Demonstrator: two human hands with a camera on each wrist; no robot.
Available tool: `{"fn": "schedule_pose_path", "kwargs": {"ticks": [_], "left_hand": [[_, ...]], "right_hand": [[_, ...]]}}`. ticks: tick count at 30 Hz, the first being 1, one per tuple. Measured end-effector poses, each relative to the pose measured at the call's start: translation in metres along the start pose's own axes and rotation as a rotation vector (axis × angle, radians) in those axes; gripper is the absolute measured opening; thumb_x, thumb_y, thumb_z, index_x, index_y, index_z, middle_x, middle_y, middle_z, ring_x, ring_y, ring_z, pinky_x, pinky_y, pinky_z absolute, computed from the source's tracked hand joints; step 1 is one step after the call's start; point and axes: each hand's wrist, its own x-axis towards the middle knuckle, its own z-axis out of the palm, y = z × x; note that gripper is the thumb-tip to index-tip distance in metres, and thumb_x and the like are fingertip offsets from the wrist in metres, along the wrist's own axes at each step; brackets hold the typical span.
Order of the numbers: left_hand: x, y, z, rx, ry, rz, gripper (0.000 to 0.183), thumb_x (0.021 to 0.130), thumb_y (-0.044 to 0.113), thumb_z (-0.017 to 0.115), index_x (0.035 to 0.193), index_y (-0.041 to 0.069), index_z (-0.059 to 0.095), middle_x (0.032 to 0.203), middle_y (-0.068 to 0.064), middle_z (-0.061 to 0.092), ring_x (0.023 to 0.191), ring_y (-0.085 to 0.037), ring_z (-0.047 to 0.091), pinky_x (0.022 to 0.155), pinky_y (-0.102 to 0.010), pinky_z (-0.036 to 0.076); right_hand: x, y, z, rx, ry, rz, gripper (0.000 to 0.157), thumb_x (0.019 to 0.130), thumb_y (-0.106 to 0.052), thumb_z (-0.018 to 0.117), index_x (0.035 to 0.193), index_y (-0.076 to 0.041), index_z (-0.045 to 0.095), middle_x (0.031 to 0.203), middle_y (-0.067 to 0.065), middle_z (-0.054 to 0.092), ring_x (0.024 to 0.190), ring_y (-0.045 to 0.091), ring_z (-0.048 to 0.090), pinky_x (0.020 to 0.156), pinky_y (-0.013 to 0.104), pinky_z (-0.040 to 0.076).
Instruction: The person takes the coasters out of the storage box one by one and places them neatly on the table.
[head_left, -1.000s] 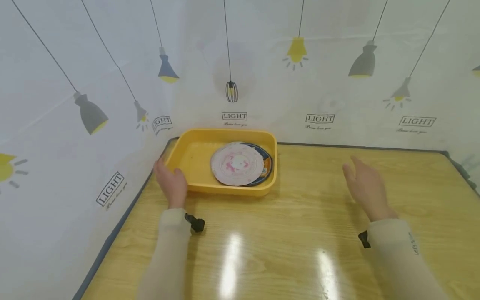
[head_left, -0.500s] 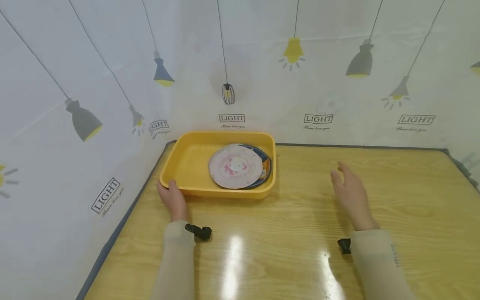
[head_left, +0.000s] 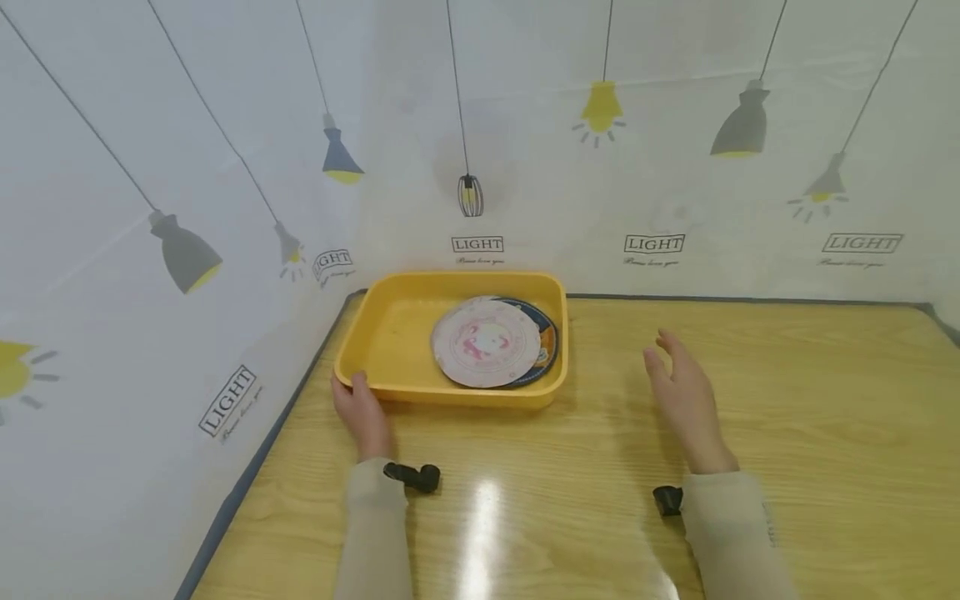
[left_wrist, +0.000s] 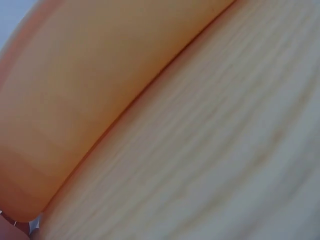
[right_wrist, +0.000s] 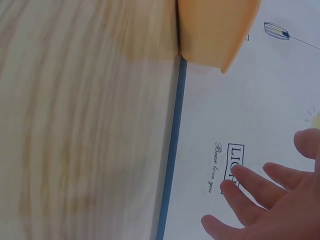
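Observation:
A yellow plastic tray sits at the back left of the wooden table, against the wall covering. Two round discs lie overlapping in its right half: a pale pink patterned one on top, and a dark blue one with orange mostly hidden beneath. My left hand holds the tray's near left corner, thumb at the rim and fingers partly hidden outside it. In the left wrist view, the tray's wall fills the upper left. My right hand hovers right of the tray, fingers extended, holding nothing.
The wooden table extends to the right and toward me. White wall covering printed with lamps and the word LIGHT rises behind the table and along its left edge. Black devices, such as one, are strapped at both wrists.
My left hand has slid from the tray's left side to its near left corner. My right hand has come nearer and leftward. The discs stay put in the tray.

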Motion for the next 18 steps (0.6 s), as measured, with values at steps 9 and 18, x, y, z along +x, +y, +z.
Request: {"fn": "schedule_pose_path", "kwargs": {"ticks": [9, 18], "left_hand": [[0.000, 0.003, 0.000, -0.031, -0.007, -0.004, 0.047, 0.089, 0.012, 0.042, 0.135, 0.018, 0.042, 0.135, 0.001, 0.046, 0.123, -0.016, 0.043, 0.103, -0.026, 0.031], [0.001, 0.008, -0.002, -0.044, -0.019, -0.041, 0.047, 0.089, 0.010, 0.042, 0.135, 0.018, 0.041, 0.135, 0.003, 0.046, 0.123, -0.015, 0.042, 0.103, -0.026, 0.031]], "right_hand": [[0.003, -0.009, 0.016, 0.037, 0.002, 0.022, 0.067, 0.094, -0.053, 0.028, 0.148, -0.016, 0.014, 0.148, 0.013, 0.028, 0.133, 0.040, 0.025, 0.101, 0.060, 0.024], [0.008, -0.025, 0.039, 0.095, 0.025, 0.000, 0.065, 0.094, -0.051, 0.033, 0.147, -0.016, 0.021, 0.146, 0.012, 0.032, 0.131, 0.038, 0.030, 0.102, 0.057, 0.026]]}}
